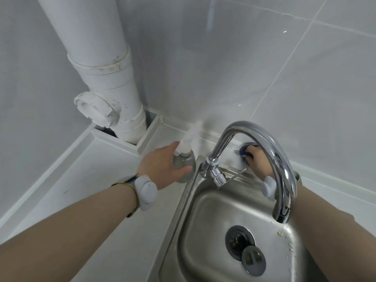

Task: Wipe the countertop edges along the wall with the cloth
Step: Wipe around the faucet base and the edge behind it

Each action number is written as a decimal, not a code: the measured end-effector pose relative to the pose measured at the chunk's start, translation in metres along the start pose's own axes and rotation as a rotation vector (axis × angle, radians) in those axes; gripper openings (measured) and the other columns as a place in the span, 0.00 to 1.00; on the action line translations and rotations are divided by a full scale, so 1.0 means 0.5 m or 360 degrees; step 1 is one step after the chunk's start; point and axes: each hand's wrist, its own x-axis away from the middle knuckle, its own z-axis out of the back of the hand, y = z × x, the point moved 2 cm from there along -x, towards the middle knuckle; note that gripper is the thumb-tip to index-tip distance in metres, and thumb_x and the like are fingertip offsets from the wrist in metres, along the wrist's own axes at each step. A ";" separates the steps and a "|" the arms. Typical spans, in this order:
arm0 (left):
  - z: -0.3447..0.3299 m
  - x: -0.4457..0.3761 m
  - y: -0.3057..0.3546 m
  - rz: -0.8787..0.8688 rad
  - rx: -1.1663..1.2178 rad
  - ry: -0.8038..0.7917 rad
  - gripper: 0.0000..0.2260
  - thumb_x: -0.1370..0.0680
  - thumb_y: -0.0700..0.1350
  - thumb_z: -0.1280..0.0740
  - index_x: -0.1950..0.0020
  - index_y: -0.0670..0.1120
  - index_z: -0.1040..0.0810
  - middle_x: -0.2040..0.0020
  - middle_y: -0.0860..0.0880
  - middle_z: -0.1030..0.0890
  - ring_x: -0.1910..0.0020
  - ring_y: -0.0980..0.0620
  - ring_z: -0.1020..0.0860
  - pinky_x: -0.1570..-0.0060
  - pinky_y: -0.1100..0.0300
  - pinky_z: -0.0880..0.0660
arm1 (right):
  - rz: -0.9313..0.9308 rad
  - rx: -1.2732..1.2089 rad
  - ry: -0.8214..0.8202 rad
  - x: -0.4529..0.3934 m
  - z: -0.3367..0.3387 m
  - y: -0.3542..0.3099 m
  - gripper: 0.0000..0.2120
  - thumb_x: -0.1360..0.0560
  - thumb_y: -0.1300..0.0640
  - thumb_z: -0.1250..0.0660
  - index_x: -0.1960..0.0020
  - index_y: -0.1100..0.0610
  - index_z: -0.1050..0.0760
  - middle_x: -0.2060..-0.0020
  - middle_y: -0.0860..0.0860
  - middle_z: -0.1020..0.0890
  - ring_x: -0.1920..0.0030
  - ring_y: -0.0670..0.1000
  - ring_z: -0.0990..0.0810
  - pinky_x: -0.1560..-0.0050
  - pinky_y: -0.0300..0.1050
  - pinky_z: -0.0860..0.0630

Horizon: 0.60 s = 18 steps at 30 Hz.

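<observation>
My right hand (255, 156) reaches behind the faucet (270, 159) and presses a dark blue cloth (244, 150) against the raised countertop edge (183, 124) where it meets the tiled wall (264, 68). The fingers curl over the cloth; most of it sits hidden under the hand and the spout.

My left hand (160, 165) grips a spray bottle (184, 159) by its body, nozzle aimed at the same strip of edge left of the faucet. The nozzle end is blurred; I cannot tell whether it is discharging.

Risks, as I judge them:
- The right forearm passes under the faucet arch. A longer stroke to the left could knock the wrist or its band against the spout or the faucet base and stop the wipe short.
- The cloth is bunched small; it may ride over the groove along the wall and leave residue there.
- The corner by the white drain pipe (114, 94) has an open gap. Spray could run into it, out of the cloth's reach.
- The bottle, if wet, may slip toward the sink (203, 231).
</observation>
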 end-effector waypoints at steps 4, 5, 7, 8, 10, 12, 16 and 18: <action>0.010 0.029 0.026 -0.0093 -0.0076 -0.0034 0.24 0.33 0.67 0.35 0.40 0.60 0.31 0.57 0.59 0.21 0.60 0.53 0.23 0.58 0.55 0.24 | 0.0007 0.0052 -0.0052 0.014 -0.010 -0.001 0.12 0.21 0.52 0.40 0.42 0.56 0.25 0.47 0.53 0.19 0.45 0.57 0.22 0.42 0.52 0.26; 0.011 0.036 0.035 -0.0116 -0.0089 -0.0039 0.23 0.33 0.67 0.35 0.42 0.60 0.31 0.59 0.59 0.22 0.61 0.54 0.23 0.59 0.56 0.24 | -0.0015 0.0021 -0.0038 0.021 -0.007 -0.007 0.13 0.21 0.53 0.40 0.42 0.57 0.25 0.46 0.54 0.20 0.44 0.58 0.22 0.41 0.53 0.26; 0.010 0.051 0.053 -0.0175 -0.0131 -0.0073 0.21 0.33 0.67 0.35 0.45 0.60 0.31 0.63 0.60 0.24 0.63 0.53 0.23 0.61 0.57 0.24 | -0.0017 -0.0039 0.0007 0.033 -0.008 -0.009 0.12 0.21 0.57 0.40 0.40 0.61 0.26 0.43 0.59 0.21 0.42 0.61 0.24 0.40 0.55 0.27; 0.008 0.060 0.061 -0.0196 -0.0157 -0.0098 0.21 0.33 0.67 0.34 0.45 0.60 0.31 0.64 0.59 0.24 0.63 0.52 0.23 0.61 0.57 0.25 | 0.0008 -0.0042 0.0036 0.043 -0.009 -0.008 0.13 0.20 0.59 0.41 0.39 0.62 0.27 0.43 0.61 0.22 0.42 0.62 0.24 0.40 0.56 0.27; -0.001 0.075 0.077 -0.0224 -0.0205 -0.0159 0.21 0.33 0.66 0.32 0.45 0.59 0.30 0.64 0.58 0.24 0.62 0.51 0.22 0.61 0.56 0.25 | 0.0054 -0.0040 0.0086 0.075 0.002 -0.011 0.13 0.20 0.61 0.41 0.37 0.64 0.28 0.42 0.65 0.24 0.41 0.65 0.25 0.40 0.59 0.28; -0.015 0.093 0.097 -0.0259 -0.0230 -0.0199 0.20 0.33 0.66 0.31 0.46 0.60 0.31 0.67 0.59 0.26 0.64 0.52 0.24 0.63 0.58 0.27 | 0.0112 -0.0138 0.0119 0.107 0.020 -0.014 0.14 0.19 0.61 0.41 0.36 0.66 0.28 0.40 0.66 0.25 0.39 0.66 0.26 0.39 0.60 0.28; -0.064 0.139 0.153 -0.0416 -0.0240 -0.0302 0.22 0.34 0.65 0.31 0.44 0.62 0.31 0.69 0.62 0.29 0.65 0.54 0.25 0.64 0.61 0.31 | 0.0156 0.0106 0.0114 0.178 0.048 -0.009 0.14 0.23 0.54 0.38 0.38 0.53 0.26 0.41 0.57 0.21 0.43 0.61 0.22 0.47 0.52 0.24; -0.094 0.162 0.190 -0.0520 -0.0265 -0.0365 0.23 0.35 0.65 0.32 0.43 0.62 0.31 0.66 0.61 0.25 0.64 0.55 0.23 0.64 0.61 0.30 | 0.0157 0.0134 0.0160 0.212 0.052 0.014 0.13 0.23 0.52 0.40 0.39 0.51 0.27 0.43 0.56 0.21 0.46 0.61 0.21 0.51 0.51 0.24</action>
